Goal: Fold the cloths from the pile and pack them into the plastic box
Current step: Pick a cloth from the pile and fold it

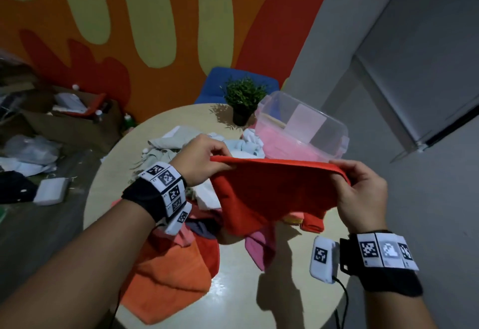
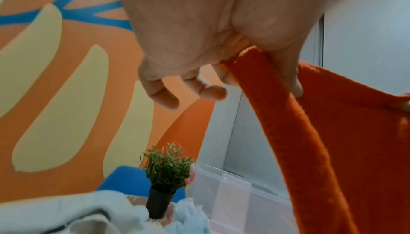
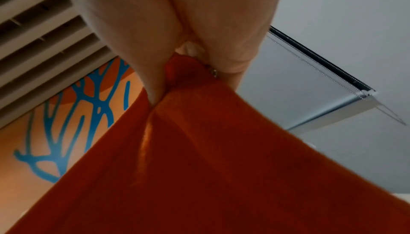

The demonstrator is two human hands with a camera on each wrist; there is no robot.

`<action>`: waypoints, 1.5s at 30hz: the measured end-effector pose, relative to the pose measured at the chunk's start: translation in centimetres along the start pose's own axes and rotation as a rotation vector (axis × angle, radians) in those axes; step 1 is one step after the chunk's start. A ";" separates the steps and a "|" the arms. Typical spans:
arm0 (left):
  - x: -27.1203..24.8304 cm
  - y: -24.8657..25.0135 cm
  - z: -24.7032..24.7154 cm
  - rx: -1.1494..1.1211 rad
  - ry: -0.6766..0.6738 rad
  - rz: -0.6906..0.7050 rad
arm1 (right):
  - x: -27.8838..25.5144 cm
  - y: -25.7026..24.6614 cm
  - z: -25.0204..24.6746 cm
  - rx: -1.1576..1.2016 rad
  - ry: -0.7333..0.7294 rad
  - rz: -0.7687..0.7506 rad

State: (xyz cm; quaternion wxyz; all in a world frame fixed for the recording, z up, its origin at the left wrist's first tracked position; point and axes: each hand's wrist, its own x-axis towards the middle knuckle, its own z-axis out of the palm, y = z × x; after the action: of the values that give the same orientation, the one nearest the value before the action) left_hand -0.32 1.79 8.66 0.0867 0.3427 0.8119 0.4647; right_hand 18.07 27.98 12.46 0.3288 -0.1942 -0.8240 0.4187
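While most cloths lie unfolded, one red cloth is up for folding.
The left hand and right hand each pinch a top corner above the counter; the plastic box holds pink folded cloths, and the pile remains large.

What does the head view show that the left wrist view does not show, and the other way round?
Only the head view shows the right hand pinching the red cloth, the pile of cloths on the round table, and pink cloth inside the plastic box.

Only the left wrist view shows the blue branch pattern on the wall and the left hand's free fingers loosely curled.

Both show the left hand pinching the cloth's edge, the potted plant and the box.
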 end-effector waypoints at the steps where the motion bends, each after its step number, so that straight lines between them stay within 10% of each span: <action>1: 0.2 0.4 -0.4 0.016 0.023 -0.002 | 0.4 0.1 -0.5 -0.007 0.030 -0.010; 11: 0.6 2.9 -1.1 -0.024 0.359 -0.042 | 2.3 1.0 -3.0 0.158 0.073 -0.045; 31: -0.2 4.6 -0.5 -0.437 0.450 -0.103 | 3.3 1.6 -1.9 0.370 0.046 0.185; 35: -1.8 1.9 0.6 -0.393 0.230 -0.207 | 0.4 4.0 -1.5 0.355 -0.082 0.246; 42: -8.7 -5.8 8.0 0.105 -0.571 -0.478 | -8.7 14.1 1.6 -0.534 -0.867 0.413; 45: -10.9 -6.5 10.1 0.203 -0.714 -0.566 | -11.4 14.9 2.0 -0.601 -0.947 0.441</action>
State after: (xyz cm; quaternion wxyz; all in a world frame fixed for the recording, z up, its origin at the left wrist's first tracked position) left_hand 9.42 -0.31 -4.18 0.4504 0.2530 0.8340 0.1940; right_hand 25.38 28.57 -4.91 -0.2377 -0.2375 -0.9033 0.2667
